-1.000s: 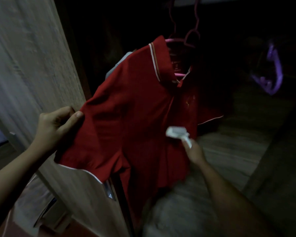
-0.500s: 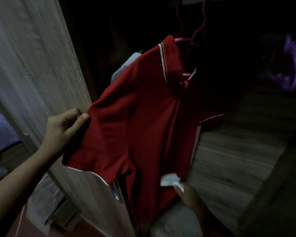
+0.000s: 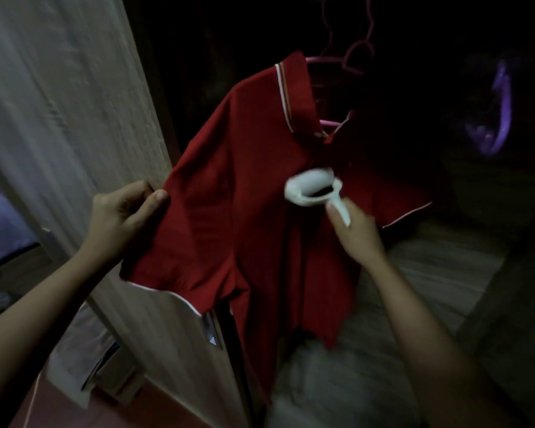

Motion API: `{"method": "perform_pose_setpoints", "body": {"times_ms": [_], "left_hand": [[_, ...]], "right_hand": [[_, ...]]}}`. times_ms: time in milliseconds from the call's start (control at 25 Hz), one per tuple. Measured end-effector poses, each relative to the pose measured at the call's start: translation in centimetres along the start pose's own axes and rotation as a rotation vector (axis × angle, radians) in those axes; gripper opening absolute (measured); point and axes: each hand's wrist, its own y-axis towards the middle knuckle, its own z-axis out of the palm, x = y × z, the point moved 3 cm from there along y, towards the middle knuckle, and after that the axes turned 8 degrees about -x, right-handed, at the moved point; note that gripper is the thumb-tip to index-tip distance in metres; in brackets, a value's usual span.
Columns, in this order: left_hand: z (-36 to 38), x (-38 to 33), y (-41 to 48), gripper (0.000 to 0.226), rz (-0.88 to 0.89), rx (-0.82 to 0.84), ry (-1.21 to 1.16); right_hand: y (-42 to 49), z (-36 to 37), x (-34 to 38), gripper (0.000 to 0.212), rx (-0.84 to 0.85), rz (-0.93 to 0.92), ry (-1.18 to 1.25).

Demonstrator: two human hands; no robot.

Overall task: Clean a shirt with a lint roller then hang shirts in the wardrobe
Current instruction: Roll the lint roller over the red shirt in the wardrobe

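A red polo shirt (image 3: pixel 238 211) with a white-trimmed collar hangs on a pink hanger (image 3: pixel 352 57) inside the dark wardrobe. My left hand (image 3: pixel 121 217) pinches the shirt's left sleeve and pulls it out toward the door. My right hand (image 3: pixel 355 233) grips the handle of a white lint roller (image 3: pixel 312 189), whose head lies against the shirt's chest just below the collar.
A light wooden wardrobe door (image 3: pixel 59 118) stands open at the left, with a metal handle (image 3: pixel 212 332) near its edge. A purple hanger (image 3: pixel 494 118) hangs at the far right. The wardrobe's wooden floor panel (image 3: pixel 414 288) lies under the shirt.
The lint roller went down the shirt front to near the hem, then came back up to the chest. My left hand kept its hold on the sleeve.
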Motion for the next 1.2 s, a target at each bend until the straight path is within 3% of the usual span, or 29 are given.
{"method": "perform_pose_setpoints", "body": {"times_ms": [160,280,400,480,560,640,720,840,1040,1200], "left_hand": [[0.0,0.0,0.0,0.029,0.003,0.000,0.003],[0.1,0.2,-0.1,0.031,-0.015,-0.001,-0.016],[0.2,0.4,-0.1,0.031,-0.038,-0.003,-0.029],[0.3,0.4,-0.1,0.031,-0.045,-0.001,-0.033],[0.2,0.3,-0.1,0.032,-0.049,0.003,-0.043],[0.2,0.3,0.0,0.032,-0.050,0.021,-0.055],[0.0,0.5,0.1,0.033,-0.051,0.029,-0.041],[0.0,0.9,0.0,0.033,-0.041,0.014,-0.037],[0.1,0.8,-0.1,0.035,-0.006,-0.008,-0.033],[0.2,0.9,0.0,0.039,-0.006,-0.009,-0.043]], "right_hand": [[-0.1,-0.6,3.7,0.020,-0.045,-0.043,0.074],[-4.7,3.8,-0.5,0.018,0.015,0.065,0.036],[-11.5,9.3,-6.9,0.028,0.204,0.255,-0.070],[-15.6,11.7,-9.9,0.043,0.371,0.355,-0.111],[-18.0,12.8,-11.2,0.076,0.499,0.411,-0.111],[-18.1,12.5,-11.4,0.091,0.475,0.448,-0.100],[-16.0,11.1,-9.7,0.076,0.392,0.401,-0.110],[-10.6,7.4,-4.5,0.021,0.208,0.242,-0.100],[-3.4,0.8,7.3,0.027,-0.058,-0.042,-0.026],[-4.0,0.7,10.9,0.025,-0.055,-0.103,0.031]]}}
